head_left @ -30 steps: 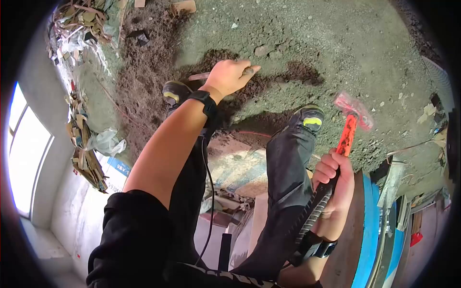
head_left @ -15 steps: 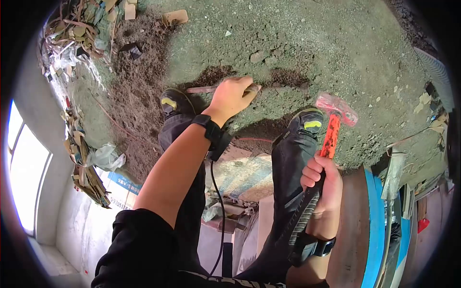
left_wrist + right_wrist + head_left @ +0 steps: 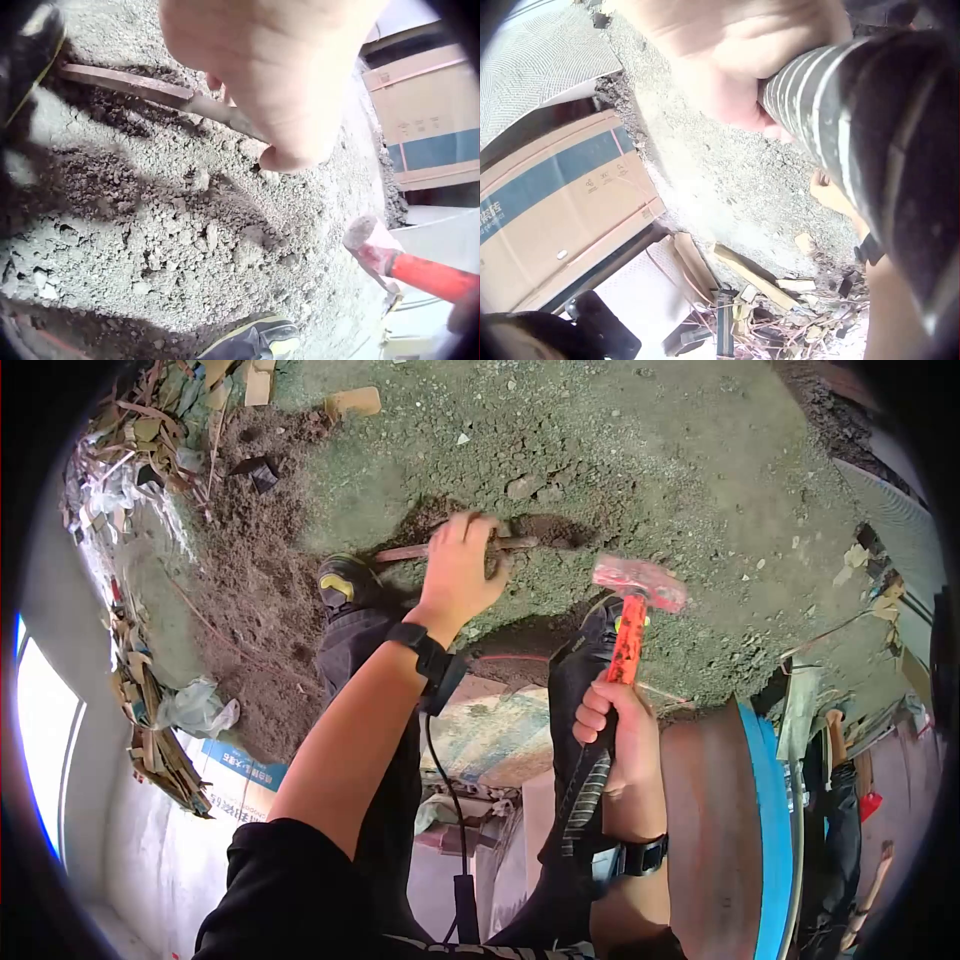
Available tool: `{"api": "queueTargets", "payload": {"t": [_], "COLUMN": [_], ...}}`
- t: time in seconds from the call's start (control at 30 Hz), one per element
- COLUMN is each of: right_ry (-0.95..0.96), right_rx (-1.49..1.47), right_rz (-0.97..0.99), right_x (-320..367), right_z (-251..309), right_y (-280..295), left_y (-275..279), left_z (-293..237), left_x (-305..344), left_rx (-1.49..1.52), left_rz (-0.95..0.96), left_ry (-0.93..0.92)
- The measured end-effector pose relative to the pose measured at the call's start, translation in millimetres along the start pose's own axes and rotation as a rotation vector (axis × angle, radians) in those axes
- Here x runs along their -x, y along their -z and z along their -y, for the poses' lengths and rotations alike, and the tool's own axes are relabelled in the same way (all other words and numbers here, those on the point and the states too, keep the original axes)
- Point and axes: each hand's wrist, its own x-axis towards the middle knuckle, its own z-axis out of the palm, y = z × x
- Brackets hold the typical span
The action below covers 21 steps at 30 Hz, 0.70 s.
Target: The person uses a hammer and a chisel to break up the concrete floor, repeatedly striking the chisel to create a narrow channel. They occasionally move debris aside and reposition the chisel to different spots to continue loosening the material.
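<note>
In the head view my left hand (image 3: pixel 458 572) is over a rusty steel chisel (image 3: pixel 400 553) low on the dirt, fingers bent across it and thumb on the near side. Both chisel ends stick out past the hand. Seen from the left wrist, the chisel (image 3: pixel 127 81) runs under the palm, with fingertips peeking out behind it. My right hand (image 3: pixel 620 725) grips the black ribbed handle of a hammer (image 3: pixel 628 640), its orange neck and worn red head pointing up. The right wrist view shows the ribbed grip (image 3: pixel 810 97) inside the curled fingers.
Shoes stand on either side of the work: the left shoe (image 3: pixel 345 582) close to the chisel's end, the right one partly behind the hammer. Loose dark soil (image 3: pixel 255 560) and scrap wood (image 3: pixel 165 420) lie to the left. A blue-edged board (image 3: pixel 765 810) stands at right.
The hammer has moved left, nearer the left hand. My left hand has shifted left and its fingers have spread and moved along the chisel, exposing more of its right end.
</note>
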Motion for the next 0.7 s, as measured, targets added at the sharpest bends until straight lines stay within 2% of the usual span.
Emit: {"api": "queueTargets", "payload": {"t": [0.03,0.1,0.13,0.17,0.2,0.23,0.27,0.33,0.37,0.43,0.47,0.5,0.53,0.57,0.6,0.63,0.7], "right_ry": [-0.004,0.034,0.056,0.058,0.155,0.247,0.307,0.388,0.424,0.491,0.531,0.546,0.468,0.304,0.232,0.236,0.168], "right_rx": [0.022,0.011,-0.004,-0.002,0.066,0.134,0.101,0.036,0.044,0.042,0.087,0.215,0.352,0.451,0.440,0.433,0.201], "right_rz": [0.010,-0.011,-0.007,-0.011,-0.042,-0.071,-0.080,-0.105,-0.126,-0.203,-0.215,-0.164,-0.060,-0.076,0.050,0.001,0.023], "right_x": [-1.0,1.4,4.4,7.2,10.8,16.0,21.7,32.5,37.3,29.9,18.5,7.1,0.2,-5.8,-27.9,-32.6,-28.3], "right_z": [-0.3,-2.5,-3.9,-3.2,0.0,4.1,13.0,29.7,38.2,34.5,22.5,8.0,-6.3,-21.8,-50.1,-57.0,-42.6], "right_y": [1.0,-1.0,-2.9,-2.5,-0.5,-0.2,-3.0,-9.3,-13.8,-26.5,-31.6,-35.0,-45.6,-57.3,-52.1,-58.0,-53.9], "left_y": [6.3,16.2,27.8,29.1,82.6,97.2,93.9,124.4,135.1,124.3,118.5,120.8,126.2,130.9,132.2,138.5,137.1], "left_z": [-1.7,-15.2,-35.6,-55.4,-106.6,-137.7,-154.5,-182.7,-189.1,-184.9,-176.6,-170.0,-165.8,-159.8,-146.4,-142.6,-148.4], "left_x": [2.8,15.2,24.3,43.8,25.7,41.6,67.9,71.9,60.0,72.6,82.6,87.6,100.5,112.7,120.3,115.7,102.3], "left_rx": [0.003,0.160,0.255,0.727,0.982,1.416,1.530,1.324,1.185,0.939,0.828,0.810,0.869,0.928,0.904,0.871,0.765], "left_rz": [-0.044,-0.078,-0.026,0.246,0.692,0.813,1.072,1.310,1.296,0.983,0.843,0.838,0.743,0.645,0.728,0.819,0.907], "left_ry": [0.009,0.174,0.238,0.531,0.786,0.839,0.671,0.612,0.715,0.572,0.557,0.733,0.796,0.860,1.019,1.181,1.171]}}
